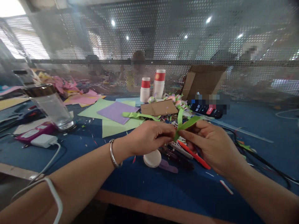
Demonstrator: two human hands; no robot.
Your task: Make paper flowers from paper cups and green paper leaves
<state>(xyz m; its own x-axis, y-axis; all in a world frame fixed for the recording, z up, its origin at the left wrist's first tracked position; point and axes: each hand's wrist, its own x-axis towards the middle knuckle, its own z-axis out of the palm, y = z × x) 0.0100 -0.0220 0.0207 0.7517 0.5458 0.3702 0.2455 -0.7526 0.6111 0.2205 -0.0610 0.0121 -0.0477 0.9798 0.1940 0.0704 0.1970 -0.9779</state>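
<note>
Both my hands meet above the blue table, pinching one green paper strip that is looped and crossed between them. My left hand, with a silver bangle at the wrist, closes its fingertips on the strip's left side. From the right, my right hand grips the crossing with thumb and fingers. A second twisted green strip runs behind my left hand. Below the hands lie a white round lid, purple paper pieces and an orange pen-like tool, partly hidden.
Behind are purple paper, green sheets, a cardboard piece and stacked paper cups. A glass bottle and a purple power strip stand left. A phone and black cables lie right; a perforated metal screen closes the back.
</note>
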